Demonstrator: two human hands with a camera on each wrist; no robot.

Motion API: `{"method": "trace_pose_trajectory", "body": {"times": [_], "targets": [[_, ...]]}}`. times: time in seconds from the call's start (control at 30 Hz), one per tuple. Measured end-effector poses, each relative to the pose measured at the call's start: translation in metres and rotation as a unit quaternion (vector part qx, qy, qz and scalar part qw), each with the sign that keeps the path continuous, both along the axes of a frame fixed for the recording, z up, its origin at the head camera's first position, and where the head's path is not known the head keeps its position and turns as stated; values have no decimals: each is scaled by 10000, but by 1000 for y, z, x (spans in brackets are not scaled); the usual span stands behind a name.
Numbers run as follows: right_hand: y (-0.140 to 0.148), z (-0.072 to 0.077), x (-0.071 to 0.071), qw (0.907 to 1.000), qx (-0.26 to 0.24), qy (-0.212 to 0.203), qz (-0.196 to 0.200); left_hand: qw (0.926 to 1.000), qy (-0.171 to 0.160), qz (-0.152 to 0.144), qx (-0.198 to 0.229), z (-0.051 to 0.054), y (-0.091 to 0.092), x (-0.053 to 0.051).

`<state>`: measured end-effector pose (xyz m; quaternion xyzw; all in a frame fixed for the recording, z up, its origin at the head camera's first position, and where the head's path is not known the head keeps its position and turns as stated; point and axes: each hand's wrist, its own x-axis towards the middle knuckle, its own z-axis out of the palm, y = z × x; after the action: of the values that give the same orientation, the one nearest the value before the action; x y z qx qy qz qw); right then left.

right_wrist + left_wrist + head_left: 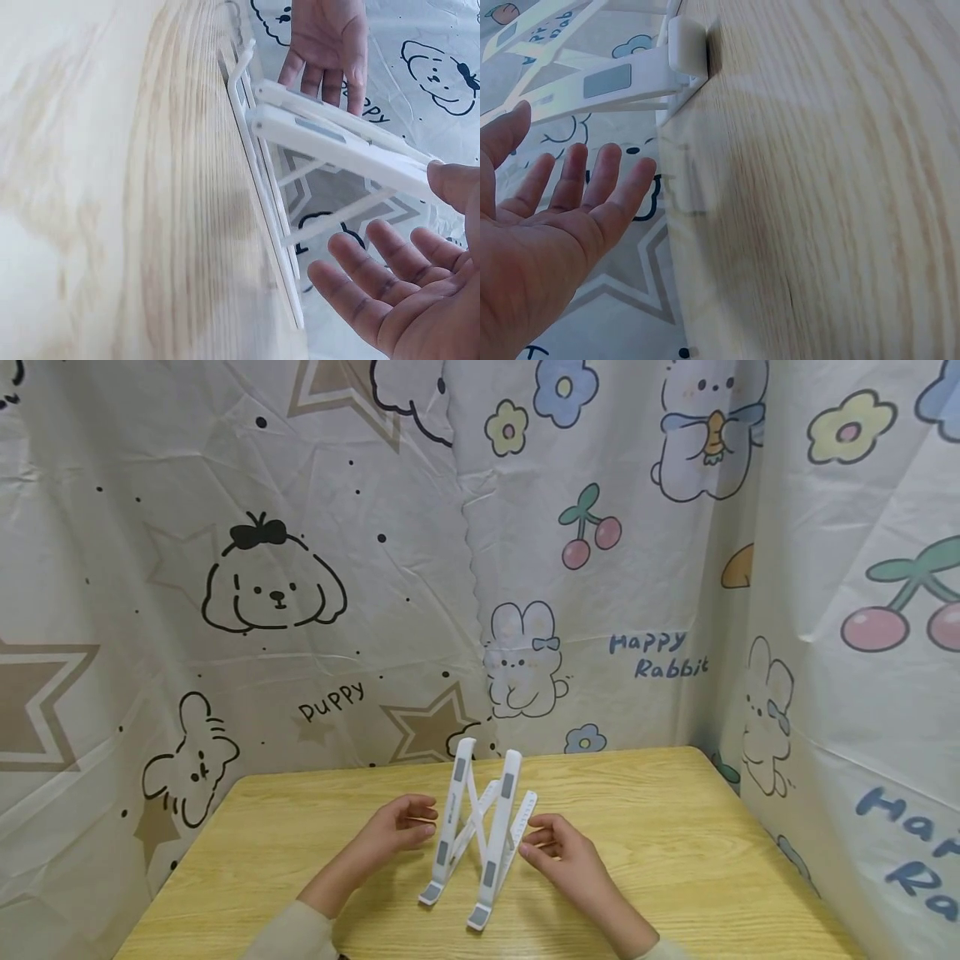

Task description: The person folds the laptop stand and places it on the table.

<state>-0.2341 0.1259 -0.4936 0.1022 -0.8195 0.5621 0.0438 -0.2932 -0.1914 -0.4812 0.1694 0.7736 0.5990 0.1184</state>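
Note:
A white folding stand [501, 827] with grey pads stands unfolded on the wooden table, its two long arms sloping up and crossed struts behind. On its left side is my left hand [396, 831], fingers loosely bent, a small gap from the stand. My right hand [562, 856] is at the stand's right side, fingertips close to its rear bar. The left wrist view shows my left palm [562, 225] with spread fingers below the stand [607, 81]. In the right wrist view my right hand [405, 285] has its thumb near the stand's arm [337, 150]; contact is unclear.
The light wooden table [637, 827] spreads around the stand. Behind and at both sides hangs a pale curtain [300, 568] printed with puppies, rabbits, stars, flowers and cherries. It meets the table's back edge.

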Motion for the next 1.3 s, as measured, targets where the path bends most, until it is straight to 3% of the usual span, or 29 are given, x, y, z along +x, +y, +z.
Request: {"method": "trace_pose_trajectory", "body": {"times": [0.5, 0.73, 1.17, 1.3], "targets": [[-20, -7, 2, 9913, -1058, -724, 309, 9991, -347, 28, 245, -6, 12, -5], [-30, -15, -1, 9885, -1362, -612, 235, 9988, -413, 147, 213, -6, 18, -6], [-43, -10, 2, 9852, -1493, -845, -51, 9976, -571, 374, 94, -9, 24, -10], [-44, -12, 1, 9814, -1737, -817, -91, 9972, -602, 434, 93, -10, 26, -11]]}}
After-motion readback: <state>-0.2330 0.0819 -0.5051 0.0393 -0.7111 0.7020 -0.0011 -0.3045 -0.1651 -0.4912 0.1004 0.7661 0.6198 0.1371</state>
